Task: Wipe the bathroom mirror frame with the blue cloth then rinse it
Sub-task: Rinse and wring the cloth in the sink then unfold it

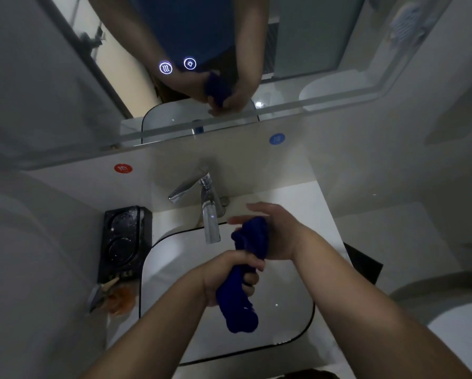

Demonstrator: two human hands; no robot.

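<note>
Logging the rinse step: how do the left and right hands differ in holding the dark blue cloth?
The left hand is curled in a fist round the dark blue cloth; the right hand has straight fingers, with the cloth's upper end against its palm. The left hand sits nearer the camera, the right hand nearer the chrome tap. Both are over the white basin.

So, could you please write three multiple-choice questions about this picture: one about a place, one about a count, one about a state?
1. Where is the blue cloth? A on the floor B over the sink C inside a drawer
2. How many lit icons show on the mirror? A two B four C none
3. What does the left hand do? A hangs idle B turns a knob C grips the cloth
Answers: 1 B, it hangs above the basin; 2 A, two rings glow; 3 C, its fingers curl round it.
</note>
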